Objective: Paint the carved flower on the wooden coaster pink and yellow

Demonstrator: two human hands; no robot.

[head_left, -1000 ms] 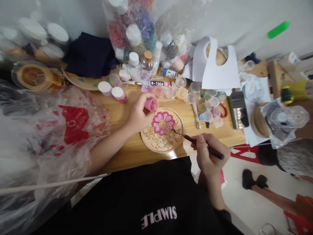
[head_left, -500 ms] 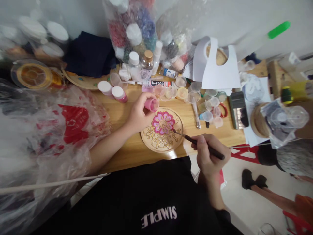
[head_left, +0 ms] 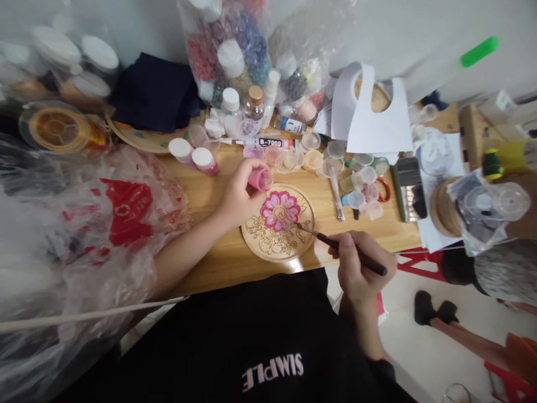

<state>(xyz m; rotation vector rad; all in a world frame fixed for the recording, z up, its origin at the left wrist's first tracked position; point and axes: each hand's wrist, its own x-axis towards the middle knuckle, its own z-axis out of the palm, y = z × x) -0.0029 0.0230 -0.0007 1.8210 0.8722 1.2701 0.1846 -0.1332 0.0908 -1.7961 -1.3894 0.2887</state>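
Note:
A round wooden disc (head_left: pixel 268 246) with gold outlines and a pink painted flower (head_left: pixel 279 210) lies on the wooden table (head_left: pixel 210 196) in front of me. My left hand (head_left: pixel 238 193) grips a small pink paint cup (head_left: pixel 260 179) just above the disc's upper left rim. My right hand (head_left: pixel 361 271) pinches a thin dark paintbrush (head_left: pixel 348 250). The brush tip rests at the flower's lower right edge.
Several small plastic paint cups (head_left: pixel 331 165) crowd the table behind the disc, with a glue tube (head_left: pixel 268 143), small bottles (head_left: pixel 254 103) and bags of beads (head_left: pixel 229 47). A crinkled plastic bag (head_left: pixel 84 224) fills the left. A phone (head_left: pixel 409 187) lies right. Another person's feet (head_left: pixel 432 310) show lower right.
Almost nothing has moved. My right hand and the brush have shifted very slightly; the left hand keeps the pink cup in place.

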